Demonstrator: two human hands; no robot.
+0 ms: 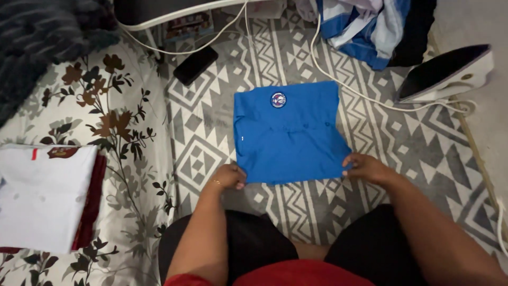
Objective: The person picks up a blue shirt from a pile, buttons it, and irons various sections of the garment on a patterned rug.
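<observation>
Both hands, left (228, 176) and right (366, 168), are pinching the folded blue cotton shirt's (288, 132) near corners; keeping that edge level and taut would help.

The folded shirt (288, 132) lies on the rug (413, 143), iron (447, 71) to its right (phone (196, 64) behind-left), folded stack (45, 196) far left.

Round badge (278, 99) on blue shirt (288, 137)

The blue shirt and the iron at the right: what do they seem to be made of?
The blue shirt looks like thin woven cloth, matte, with soft creases and a round sewn badge; both hands pinch its near edge. The iron seems to have a white glossy plastic body and a dark smooth soleplate, probably coated metal.
</observation>
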